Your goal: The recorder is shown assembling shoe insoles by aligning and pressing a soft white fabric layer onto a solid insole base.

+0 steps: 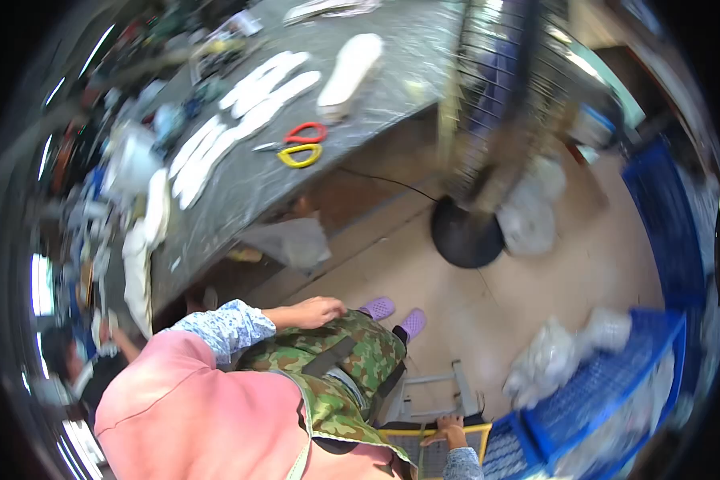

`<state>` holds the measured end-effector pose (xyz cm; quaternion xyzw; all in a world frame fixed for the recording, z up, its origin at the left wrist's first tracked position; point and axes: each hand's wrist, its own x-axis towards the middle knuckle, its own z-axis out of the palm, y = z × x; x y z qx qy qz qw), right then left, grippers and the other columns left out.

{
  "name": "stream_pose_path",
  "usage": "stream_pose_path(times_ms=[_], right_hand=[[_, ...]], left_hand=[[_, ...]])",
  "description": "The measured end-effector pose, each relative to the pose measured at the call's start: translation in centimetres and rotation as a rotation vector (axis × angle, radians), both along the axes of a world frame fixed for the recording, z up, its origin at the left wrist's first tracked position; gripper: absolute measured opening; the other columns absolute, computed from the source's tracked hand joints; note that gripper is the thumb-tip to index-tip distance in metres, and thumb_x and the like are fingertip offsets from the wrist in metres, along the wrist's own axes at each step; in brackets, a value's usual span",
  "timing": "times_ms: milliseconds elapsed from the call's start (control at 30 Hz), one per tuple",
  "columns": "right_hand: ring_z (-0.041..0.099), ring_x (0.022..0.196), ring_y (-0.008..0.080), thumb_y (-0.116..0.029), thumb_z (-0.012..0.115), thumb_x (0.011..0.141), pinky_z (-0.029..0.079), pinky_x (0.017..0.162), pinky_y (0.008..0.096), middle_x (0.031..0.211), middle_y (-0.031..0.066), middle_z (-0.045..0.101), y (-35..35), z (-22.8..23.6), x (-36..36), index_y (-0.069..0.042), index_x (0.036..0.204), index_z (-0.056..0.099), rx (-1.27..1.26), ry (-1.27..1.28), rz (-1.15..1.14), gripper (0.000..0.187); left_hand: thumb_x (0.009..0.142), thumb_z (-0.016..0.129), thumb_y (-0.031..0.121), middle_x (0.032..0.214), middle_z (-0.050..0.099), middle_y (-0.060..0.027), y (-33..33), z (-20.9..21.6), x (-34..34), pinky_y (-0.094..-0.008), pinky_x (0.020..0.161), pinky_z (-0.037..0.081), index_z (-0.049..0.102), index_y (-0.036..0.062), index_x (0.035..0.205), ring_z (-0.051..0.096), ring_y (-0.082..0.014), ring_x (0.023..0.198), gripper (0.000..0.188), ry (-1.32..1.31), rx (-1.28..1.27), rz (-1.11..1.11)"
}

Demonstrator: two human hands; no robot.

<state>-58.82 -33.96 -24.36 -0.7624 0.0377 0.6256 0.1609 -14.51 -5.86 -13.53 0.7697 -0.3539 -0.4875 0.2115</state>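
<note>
My left hand [318,312] hovers over or rests on the lap of my camouflage apron [352,344], its fingers curled together with nothing visible in them. Low on the right, my right hand [450,430] grips the edge of a yellow-framed seat [478,438] with grey legs. On the dark worktable [216,188] lie scissors [300,146] with one red and one yellow handle loop. White insole-shaped pieces [240,132] are spread beside them, and a thicker white stack [350,76] lies farther back. Neither hand touches these things.
A standing fan [488,120] with a round black base [466,236] stands beyond the table, its cable crossing the floor. Clear plastic bags [528,212] lie beside it. Blue crates [600,392] hold bagged goods at right. Another person [96,360] sits at far left.
</note>
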Motion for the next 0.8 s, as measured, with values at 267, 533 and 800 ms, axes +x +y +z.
stream_pose_path(times_ms=[267,533,800], right_hand=[[0.059,0.115,0.0370,-0.042,0.062,0.081,0.047,0.096,0.0496,0.124,0.0190,0.062,-4.3,-0.6,4.4,-0.009,0.118,0.067,0.014,0.111,-0.006,0.050],[0.059,0.110,0.0325,-0.033,0.053,0.083,0.040,0.093,0.0517,0.116,0.0088,0.065,7.1,-2.0,16.1,-0.020,0.109,0.069,0.145,-0.174,0.442,0.033],[0.059,0.109,0.0351,-0.029,0.051,0.086,0.042,0.090,0.0530,0.117,0.0123,0.064,14.0,2.5,33.3,-0.014,0.114,0.066,0.152,-0.151,0.448,0.035]], left_hand=[[0.073,0.049,-0.009,0.102,0.061,-0.0151,4.0,12.4,3.6,-0.0421,0.086,0.050,0.060,0.0059,0.110,0.059,-0.0345,0.096,0.042,-0.647,-0.327,0.466],[0.079,0.047,-0.010,0.100,0.058,-0.0152,18.9,11.4,15.2,-0.0360,0.080,0.050,0.061,0.0025,0.109,0.059,-0.0331,0.089,0.035,-0.797,-0.344,0.932],[0.080,0.051,-0.006,0.103,0.055,-0.0130,26.0,6.1,17.7,-0.0409,0.081,0.047,0.059,0.0059,0.111,0.056,-0.0323,0.093,0.034,-0.768,-0.398,0.716]])
